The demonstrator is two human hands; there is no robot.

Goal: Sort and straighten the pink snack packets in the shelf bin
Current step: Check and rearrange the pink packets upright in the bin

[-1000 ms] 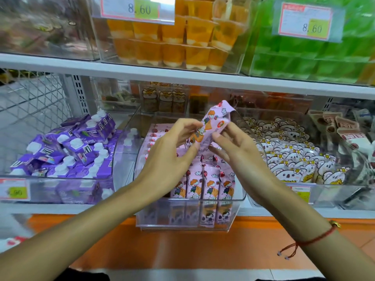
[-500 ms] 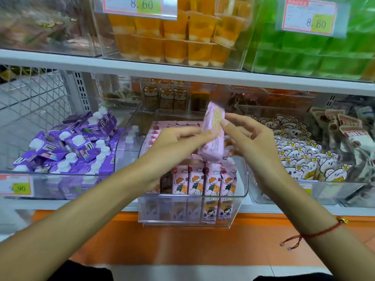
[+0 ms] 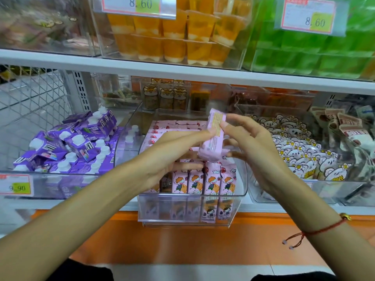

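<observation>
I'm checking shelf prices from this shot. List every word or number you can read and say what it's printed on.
"8.60" on the price tag fixed to the orange jelly cup bin.
"8.60" on the price tag fixed to the green jelly bin.
"9.90" on the price tag fixed to the purple carton bin.
Print on the held pink packet, the binned pink packets and the purple cartons: too small or blurred to read.

White shelf (image 3: 129, 203) carries clear bins: purple cartons (image 3: 67, 142), pink packets (image 3: 205, 183).

Single head view, close, facing forward-down at shelf bin (image 3: 192, 201) and hands.
</observation>
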